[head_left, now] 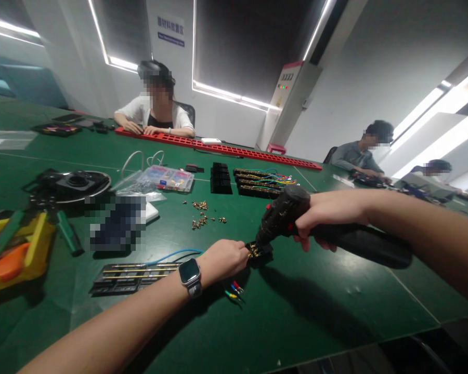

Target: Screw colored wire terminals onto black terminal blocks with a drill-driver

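My right hand (320, 218) is wrapped around a black power screwdriver (351, 241) with red buttons. The screwdriver's nose reaches down to a small black block with brass screws (262, 254) on the table. From the other side, my left hand (228, 259), with a watch on the wrist, closes its fingers at the block's left end. My left forearm partly covers a long black strip with brass bars (136, 275). Blue and black wires run from that strip towards my left hand. Below the hand, coloured wire ends (234, 292) stick out. The screwdriver's very tip is hard to make out.
Loose brass screws (200, 222) lie beyond my left hand. Behind them are a sectioned plastic box (171, 179), black blocks (221, 178) and wired strips (261, 183). A yellow tool bin (35, 259) stands at left. A person (159, 104) sits across by a long red frame (218, 148).
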### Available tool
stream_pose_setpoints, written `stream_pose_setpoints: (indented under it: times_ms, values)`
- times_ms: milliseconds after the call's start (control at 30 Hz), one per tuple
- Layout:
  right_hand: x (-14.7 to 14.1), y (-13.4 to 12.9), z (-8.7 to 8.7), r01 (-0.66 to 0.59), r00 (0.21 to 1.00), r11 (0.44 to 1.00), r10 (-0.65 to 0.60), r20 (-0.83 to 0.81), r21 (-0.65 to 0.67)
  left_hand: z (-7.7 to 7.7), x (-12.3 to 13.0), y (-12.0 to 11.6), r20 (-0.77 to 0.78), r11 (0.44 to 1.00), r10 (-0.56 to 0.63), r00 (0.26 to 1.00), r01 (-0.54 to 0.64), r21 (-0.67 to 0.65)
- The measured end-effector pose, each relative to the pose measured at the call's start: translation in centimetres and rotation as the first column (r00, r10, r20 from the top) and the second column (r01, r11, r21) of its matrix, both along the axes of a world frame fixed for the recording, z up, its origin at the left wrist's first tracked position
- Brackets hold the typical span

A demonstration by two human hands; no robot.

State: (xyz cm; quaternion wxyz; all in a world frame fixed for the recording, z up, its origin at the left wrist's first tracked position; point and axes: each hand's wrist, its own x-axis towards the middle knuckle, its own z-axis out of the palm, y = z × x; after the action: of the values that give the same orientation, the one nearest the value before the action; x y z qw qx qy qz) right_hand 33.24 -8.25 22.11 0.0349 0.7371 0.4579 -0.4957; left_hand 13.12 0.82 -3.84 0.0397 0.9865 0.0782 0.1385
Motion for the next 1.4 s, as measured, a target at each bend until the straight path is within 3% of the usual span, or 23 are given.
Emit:
stream_pose_setpoints:
  times_ms: [333, 500, 600, 700, 800, 900, 1033, 1167, 1400]
  values:
    - [-0.7, 1.2, 0.1, -0.059, 0.997, 0.997, 0.062, 0.052, -0.044, 0.3, 0.3, -0.2, -0.018, 1.0, 0.002, 1.0, -0.002, -0.017]
    - [-0.7, 2.0, -0.3, -0.188, 0.982, 0.981, 0.189, 0.023, -0.042, 0.5, 0.3, -0.4, -0.063, 1.0, 0.013, 0.998, -0.014, -0.013]
    - [-1.2, 2.6, -0.2, -0.336, 0.94, 0.942, 0.336, 0.063, -0.012, 0.5, 0.3, -0.5, -0.08, 0.999, 0.026, 0.996, -0.027, -0.019]
    - [-1.8, 3.0, 0.1, -0.522, 0.84, 0.852, 0.502, 0.207, 0.051, 0.7, 0.4, -0.6, -0.104, 0.998, 0.034, 0.994, -0.039, -0.047]
    - [-2.1, 3.2, 0.3, -0.6, 0.776, 0.798, 0.563, 0.285, 0.056, 1.1, 0.3, -0.5, -0.115, 0.993, 0.048, 0.992, -0.059, -0.1]
    - [-1.6, 3.0, 0.0, -0.479, 0.871, 0.877, 0.47, 0.14, 0.04, 1.4, 0.3, -0.3, -0.108, 0.987, 0.055, 0.993, -0.07, -0.146]
    - [-0.4, 2.0, -0.7, -0.15, 0.988, 0.988, 0.151, 0.035, -0.026, 1.1, 0.4, -0.3, -0.086, 0.987, 0.055, 0.995, -0.068, -0.147]
    - [1.1, 0.7, -1.3, 0.161, 0.987, 0.983, -0.162, -0.005, -0.09, 0.6, 0.5, -0.2, -0.073, 0.986, 0.066, 0.995, -0.076, -0.147]
    - [2.0, -0.9, -2.0, 0.165, 0.984, 0.983, -0.169, -0.048, -0.082, 0.4, 0.5, 0.0, -0.091, 0.98, 0.062, 0.994, -0.078, -0.183]
